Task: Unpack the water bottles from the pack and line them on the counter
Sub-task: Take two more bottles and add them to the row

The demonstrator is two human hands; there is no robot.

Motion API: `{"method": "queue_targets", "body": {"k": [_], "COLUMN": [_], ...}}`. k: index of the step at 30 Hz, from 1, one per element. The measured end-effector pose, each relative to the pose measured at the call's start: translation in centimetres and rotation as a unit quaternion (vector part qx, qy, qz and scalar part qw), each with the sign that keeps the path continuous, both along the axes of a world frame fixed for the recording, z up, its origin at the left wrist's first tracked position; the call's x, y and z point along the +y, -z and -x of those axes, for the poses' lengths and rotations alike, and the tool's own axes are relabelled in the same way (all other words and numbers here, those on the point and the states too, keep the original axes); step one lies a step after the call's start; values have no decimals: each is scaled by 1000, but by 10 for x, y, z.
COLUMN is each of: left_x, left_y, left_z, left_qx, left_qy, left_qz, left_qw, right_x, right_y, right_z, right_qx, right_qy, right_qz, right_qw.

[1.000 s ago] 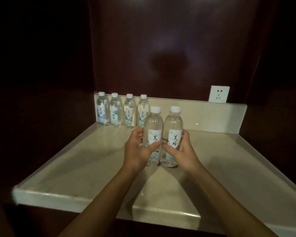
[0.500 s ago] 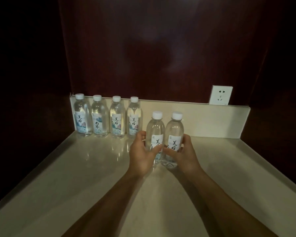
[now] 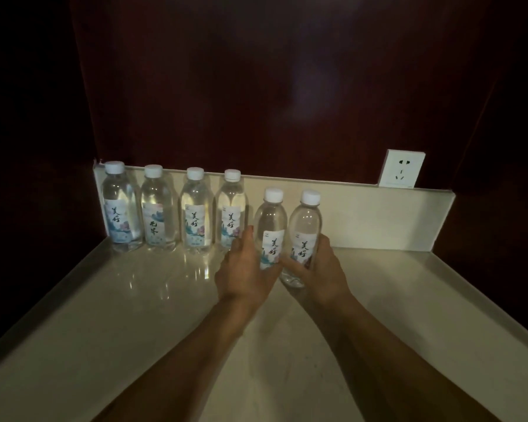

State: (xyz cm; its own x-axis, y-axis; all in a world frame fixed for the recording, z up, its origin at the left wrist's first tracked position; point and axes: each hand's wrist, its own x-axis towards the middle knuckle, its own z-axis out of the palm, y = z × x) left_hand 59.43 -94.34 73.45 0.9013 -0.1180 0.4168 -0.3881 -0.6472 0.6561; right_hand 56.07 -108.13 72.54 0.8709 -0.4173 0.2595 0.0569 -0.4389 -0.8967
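Pale counter (image 3: 104,315) lies bare out to its raised edges, four bottles (image 3: 175,208) lined against the back lip, while the left hand (image 3: 246,274) and right hand (image 3: 323,269) each grip another bottle (image 3: 272,226) just right of that row.

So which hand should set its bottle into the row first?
Left. The left hand holds the bottle right beside the last bottle in the row; the right hand's bottle sits farther out.
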Motion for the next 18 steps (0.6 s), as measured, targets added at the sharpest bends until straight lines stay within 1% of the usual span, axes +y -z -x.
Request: {"method": "queue_targets", "body": {"k": [1, 3, 6, 9, 12, 16, 18], "left_x": [2, 3, -3, -12, -19, -26, -29], "left_y": [1, 4, 4, 6, 9, 11, 13], "left_z": [0, -2, -7, -10, -14, -21, -25], "left_qx": [5, 21, 44, 47, 37, 14, 19], "left_qy": [-9, -26, -49, -62, -71, -78, -71], "left_qz": [-29, -45, -34, -5, -2, -25, -13], "left_qw": [1000, 998, 997, 997, 997, 997, 997], "right_x": [-3, -8, -12, -18, -21, -25, -29], "right_y": [3, 7, 4, 0, 5, 10, 10], "right_z": [-1, -3, -3, -11, -24, -40, -47], "right_qx": [15, 38, 54, 69, 67, 60, 68], "right_qy": [7, 12, 21, 27, 30, 30, 27], "right_qz": [42, 74, 118, 153, 160, 172, 188], "right_qw": [999, 996, 991, 985, 984, 983, 980]}}
